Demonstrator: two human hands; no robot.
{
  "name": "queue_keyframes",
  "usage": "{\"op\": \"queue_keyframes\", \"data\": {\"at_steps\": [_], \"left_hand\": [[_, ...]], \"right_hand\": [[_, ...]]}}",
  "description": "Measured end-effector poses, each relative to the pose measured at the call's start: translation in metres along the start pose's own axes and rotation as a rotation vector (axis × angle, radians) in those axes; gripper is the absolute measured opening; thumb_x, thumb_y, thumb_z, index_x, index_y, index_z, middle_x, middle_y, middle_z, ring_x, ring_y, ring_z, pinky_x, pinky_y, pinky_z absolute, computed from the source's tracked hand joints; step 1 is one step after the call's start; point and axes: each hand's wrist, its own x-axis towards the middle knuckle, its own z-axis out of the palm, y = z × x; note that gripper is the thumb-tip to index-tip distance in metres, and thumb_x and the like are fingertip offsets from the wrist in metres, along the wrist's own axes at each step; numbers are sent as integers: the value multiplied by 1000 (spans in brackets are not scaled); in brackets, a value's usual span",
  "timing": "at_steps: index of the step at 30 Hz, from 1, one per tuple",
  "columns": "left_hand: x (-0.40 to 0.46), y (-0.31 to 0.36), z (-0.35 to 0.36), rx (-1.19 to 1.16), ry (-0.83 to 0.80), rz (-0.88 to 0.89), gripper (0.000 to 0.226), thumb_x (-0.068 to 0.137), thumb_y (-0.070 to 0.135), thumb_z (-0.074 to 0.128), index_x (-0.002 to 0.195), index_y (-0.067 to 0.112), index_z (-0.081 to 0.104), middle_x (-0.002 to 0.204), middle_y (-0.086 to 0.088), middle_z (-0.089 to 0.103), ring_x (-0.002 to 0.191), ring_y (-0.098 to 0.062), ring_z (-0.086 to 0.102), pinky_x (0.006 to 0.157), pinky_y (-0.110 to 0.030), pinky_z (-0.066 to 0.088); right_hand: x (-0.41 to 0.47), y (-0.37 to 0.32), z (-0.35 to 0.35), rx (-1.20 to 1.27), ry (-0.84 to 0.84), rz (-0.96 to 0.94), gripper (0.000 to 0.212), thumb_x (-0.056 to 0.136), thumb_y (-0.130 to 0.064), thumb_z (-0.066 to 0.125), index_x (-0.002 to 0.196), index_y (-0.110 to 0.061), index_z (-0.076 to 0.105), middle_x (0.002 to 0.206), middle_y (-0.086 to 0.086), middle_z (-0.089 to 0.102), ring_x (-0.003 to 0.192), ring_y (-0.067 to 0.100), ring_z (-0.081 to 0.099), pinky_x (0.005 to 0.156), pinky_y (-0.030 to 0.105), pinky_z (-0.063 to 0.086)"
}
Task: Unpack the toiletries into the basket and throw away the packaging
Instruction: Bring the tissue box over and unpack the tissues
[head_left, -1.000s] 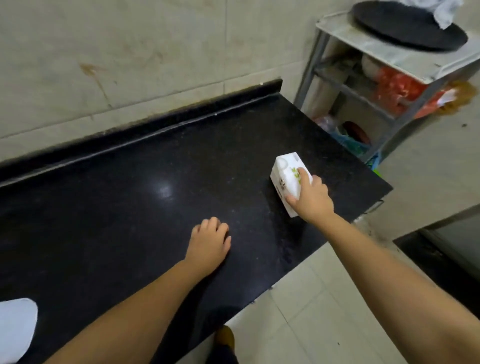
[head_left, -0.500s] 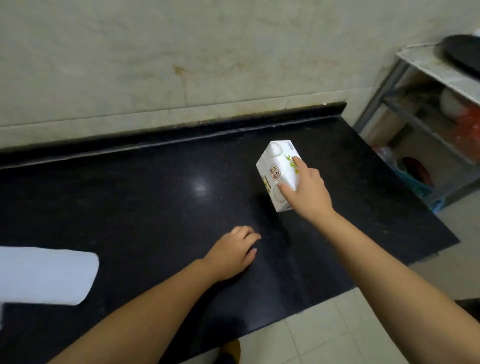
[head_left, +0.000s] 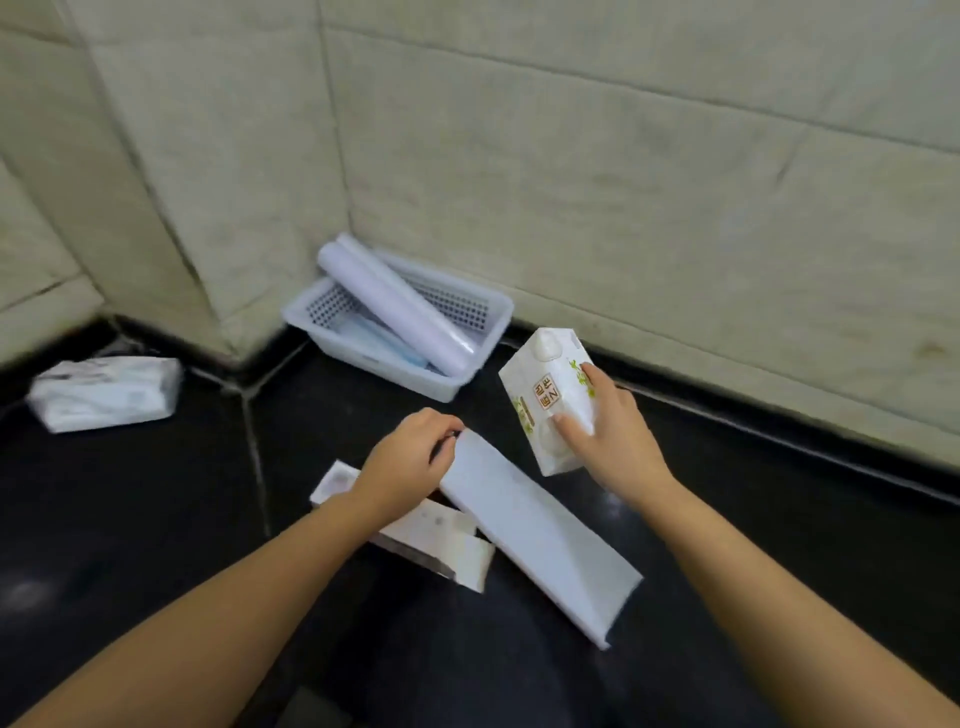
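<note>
Holding: right hand (head_left: 615, 441) closed around a white printed carton (head_left: 548, 402), lifted clear of the black countertop (head_left: 779, 519), tilted.
Left hand (head_left: 410, 462): fingers curled, pinching the far end of a long white flat package (head_left: 540, 530) lying on the counter.
Beside it: opened white box (head_left: 441, 535), partly under the left forearm.
Basket (head_left: 493, 317): white, perforated, in the wall corner, holding a white tube (head_left: 395, 306).
Far left: crumpled white wrapper (head_left: 104, 395) on the counter.

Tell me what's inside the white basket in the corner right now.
In the white basket a long white tube lies slanted, its upper end sticking out over the rim. Beside and beneath it sits something pale blue, too blurred to name. The tube hides the basket floor under it.
</note>
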Motion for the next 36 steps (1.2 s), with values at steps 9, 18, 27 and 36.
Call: {"op": "queue_keyframes", "data": {"at_steps": [9,18,27,36], "left_hand": [[-77,-228,-181,199,227,-497,27,89,10,52,115,8,58,111,-14,60,103,-30,56,84,-43,49],[-71,-338,-236,531,30,-724,54,86,16,53,138,19,38,153,-18,19,140,-36,15,111,-52,20],[-64,-314,-228,57,466,-797,19,88,12,56,98,-4,58,125,-24,47,106,-33,51,92,-33,39],[-86,-227,-203,-22,-3,-464,9,85,12,61,81,18,56,137,-1,41,122,-14,43,96,-22,32]], "right_hand": [[47,-212,218,239,-464,-306,70,81,-41,62,142,-27,30,134,3,51,120,19,51,99,43,46],[58,-230,306,529,-987,164,40,87,-29,62,126,-33,54,124,-1,64,107,14,64,87,33,55],[74,-219,298,352,-562,54,36,94,-24,50,130,-24,49,129,3,55,107,10,54,91,25,42],[-6,-221,278,659,-686,189,75,85,-52,51,145,-45,6,146,-8,43,126,13,49,109,46,39]]}}
